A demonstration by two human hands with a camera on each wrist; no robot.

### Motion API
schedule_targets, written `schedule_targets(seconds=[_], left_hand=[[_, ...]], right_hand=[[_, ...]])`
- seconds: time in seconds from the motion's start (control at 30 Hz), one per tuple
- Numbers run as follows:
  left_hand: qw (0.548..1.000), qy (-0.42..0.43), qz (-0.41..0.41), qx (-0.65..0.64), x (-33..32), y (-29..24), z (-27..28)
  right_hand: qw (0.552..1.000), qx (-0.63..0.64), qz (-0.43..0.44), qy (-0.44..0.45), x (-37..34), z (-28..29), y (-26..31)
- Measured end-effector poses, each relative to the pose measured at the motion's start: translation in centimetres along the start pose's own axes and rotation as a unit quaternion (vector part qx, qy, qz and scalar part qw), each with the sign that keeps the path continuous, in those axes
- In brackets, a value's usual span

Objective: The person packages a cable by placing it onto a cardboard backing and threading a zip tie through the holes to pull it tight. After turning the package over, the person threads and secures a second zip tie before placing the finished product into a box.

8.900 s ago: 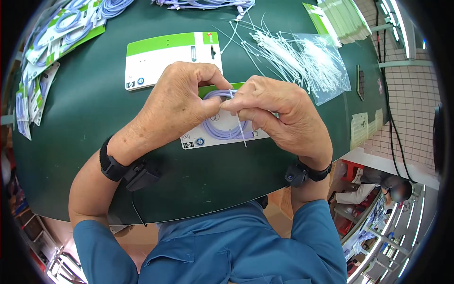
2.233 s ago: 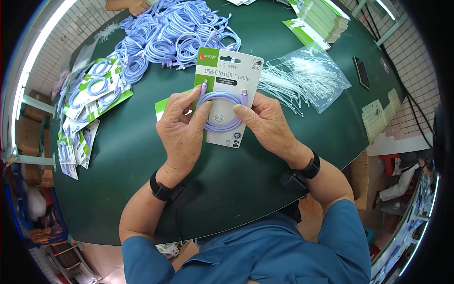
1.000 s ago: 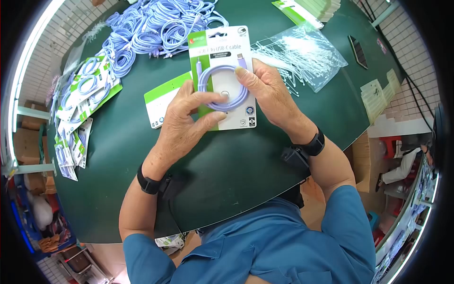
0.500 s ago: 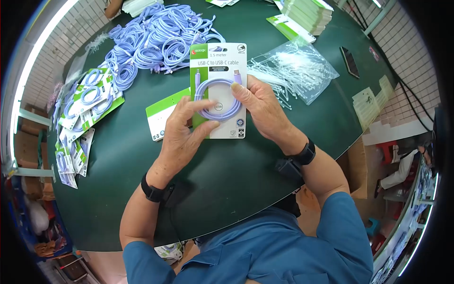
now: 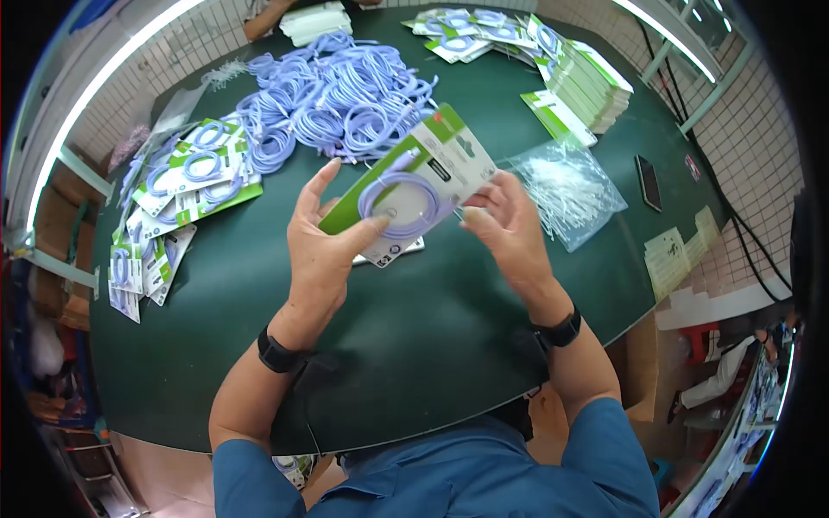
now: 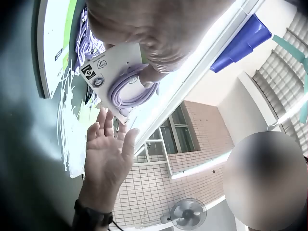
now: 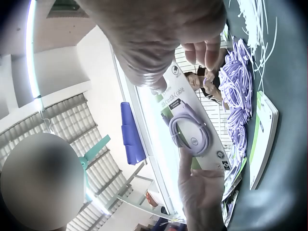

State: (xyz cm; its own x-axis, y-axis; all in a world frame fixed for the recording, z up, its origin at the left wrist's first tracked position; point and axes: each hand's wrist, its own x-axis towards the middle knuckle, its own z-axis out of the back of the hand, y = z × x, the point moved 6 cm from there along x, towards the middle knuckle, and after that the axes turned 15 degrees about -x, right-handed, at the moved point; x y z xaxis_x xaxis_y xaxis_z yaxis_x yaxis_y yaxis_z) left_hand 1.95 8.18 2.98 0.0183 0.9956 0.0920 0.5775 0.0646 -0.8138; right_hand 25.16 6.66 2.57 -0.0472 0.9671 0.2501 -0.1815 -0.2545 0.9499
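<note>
Moved since the half-second-earlier frame: the cable card (image 5: 416, 198), which is now leaning clockwise with its top toward upper right, and the right hand (image 5: 514, 237), which is loosening from its right edge.

Item: the card, mid-frame, being held above the counter (image 5: 414, 345); a lilac cable coil (image 5: 401, 178) is lying against its front.

Left hand (image 5: 324, 246): thumb pressing on the card's lower left, clamping it. Right hand: fingers standing apart at the upper right corner; whether they are touching it, cannot tell.

Risk: the card appears to be hanging mainly on one thumb; a weak pinch could be letting it swing or drop, and a pull on the coil could be working a tie loose.

Surroundings: loose cables (image 5: 345, 95) heaping at upper centre; carded cables (image 5: 207, 168) overlapping at left; a bag of white ties (image 5: 566, 186) lying right of centre; card stack (image 5: 587, 86) standing at upper right; phone (image 5: 648, 183) resting beyond the bag.
</note>
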Motion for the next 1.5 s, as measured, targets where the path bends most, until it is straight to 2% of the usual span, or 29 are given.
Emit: schedule_targets(seconds=[0.07, 0.1, 0.13, 0.17, 0.2, 0.23, 0.3, 0.33, 0.37, 0.43, 0.47, 0.5, 0.57, 0.6, 0.67, 0.7, 0.73, 0.8, 0.83, 0.87, 0.97, 1.1, 1.27, 1.4, 1.5], left_hand=[[0.994, 0.045, -0.038, 0.091, -0.2, -2.0, -0.1], [0.987, 0.064, -0.054, 0.139, -0.4, -2.9, -0.3], [0.985, 0.061, -0.072, 0.146, -0.3, -3.3, -0.4], [0.973, 0.094, -0.119, 0.172, -0.6, -3.5, -1.1], [0.959, 0.126, -0.159, 0.196, -1.0, -3.7, -1.6], [0.959, 0.121, -0.160, 0.201, -1.1, -4.0, -1.6], [0.897, 0.195, -0.226, 0.327, -2.1, -4.7, -3.2], [0.857, 0.233, -0.253, 0.384, -2.6, -4.7, -4.0], [0.859, 0.235, -0.245, 0.383, -2.7, -4.6, -4.2], [0.834, 0.253, -0.290, 0.397, -3.6, -4.5, -4.9], [0.819, 0.264, -0.316, 0.399, -3.9, -4.4, -5.4], [0.826, 0.270, -0.305, 0.390, -4.1, -4.2, -5.6], [0.843, 0.198, -0.296, 0.403, -3.7, -4.4, -4.9], [0.846, 0.205, -0.292, 0.395, -3.5, -4.1, -4.9], [0.902, 0.133, -0.234, 0.338, -2.4, -3.6, -3.6], [0.924, 0.093, -0.205, 0.309, -2.0, -3.2, -3.1], [0.925, 0.095, -0.204, 0.307, -2.0, -2.8, -3.2], [0.984, 0.091, -0.071, 0.132, -1.5, -0.9, -2.6], [0.995, 0.085, -0.003, 0.043, -1.5, 0.0, -2.3], [0.996, 0.083, -0.002, 0.042, -1.5, -0.1, -2.1], [0.985, 0.104, 0.094, 0.100, -1.5, 0.6, -1.5], [0.971, 0.114, 0.124, 0.171, -1.0, 0.8, -0.8], [0.976, 0.124, 0.134, 0.119, -1.1, 1.7, -0.5], [0.978, 0.117, 0.144, 0.100, -1.2, 2.2, -0.9], [0.984, 0.078, 0.106, 0.122, -1.3, 1.7, -1.5]], right_hand=[[0.995, -0.018, 0.035, -0.087, 0.5, 2.4, 0.5], [0.995, -0.010, 0.054, -0.080, 0.6, 2.9, 1.0], [0.983, -0.103, 0.111, -0.105, 0.2, 3.6, 2.2], [0.959, -0.193, 0.161, -0.131, -0.1, 3.5, 3.4], [0.960, -0.186, 0.166, -0.127, -0.2, 3.0, 4.3], [0.946, -0.226, 0.213, -0.092, -0.6, 2.0, 5.8], [0.904, -0.305, 0.298, -0.024, -1.8, 0.1, 7.5], [0.906, -0.304, 0.292, -0.024, -1.9, -0.3, 7.3], [0.903, -0.313, 0.294, 0.011, -2.1, -1.2, 7.2], [0.896, -0.330, 0.284, 0.085, -2.8, -2.8, 6.6], [0.898, -0.336, 0.271, 0.084, -2.8, -2.8, 6.4], [0.920, -0.301, 0.227, 0.102, -2.6, -2.7, 5.8], [0.955, -0.228, 0.142, 0.128, -2.4, -2.5, 4.7], [0.955, -0.235, 0.134, 0.122, -2.4, -2.6, 4.3], [0.995, -0.035, 0.063, 0.075, -2.0, -2.5, 2.5], [0.996, 0.067, 0.031, 0.051, -1.9, -2.3, 1.8], [0.996, 0.064, 0.029, 0.049, -1.9, -2.3, 1.7], [0.996, 0.062, 0.019, 0.057, -1.9, -2.6, 1.4], [0.996, 0.062, 0.014, 0.062, -1.9, -2.8, 1.2], [0.996, 0.062, 0.012, 0.064, -1.9, -2.9, 1.0], [0.995, 0.054, -0.016, 0.082, -1.9, -3.3, 0.3], [0.995, 0.020, -0.023, 0.095, -2.1, -3.6, 0.0], [0.993, -0.034, -0.061, 0.091, -2.0, -3.1, -0.3], [0.993, -0.084, -0.041, 0.066, -2.1, -3.1, -0.4], [0.995, -0.077, -0.014, 0.056, -2.2, -3.4, 0.7]])
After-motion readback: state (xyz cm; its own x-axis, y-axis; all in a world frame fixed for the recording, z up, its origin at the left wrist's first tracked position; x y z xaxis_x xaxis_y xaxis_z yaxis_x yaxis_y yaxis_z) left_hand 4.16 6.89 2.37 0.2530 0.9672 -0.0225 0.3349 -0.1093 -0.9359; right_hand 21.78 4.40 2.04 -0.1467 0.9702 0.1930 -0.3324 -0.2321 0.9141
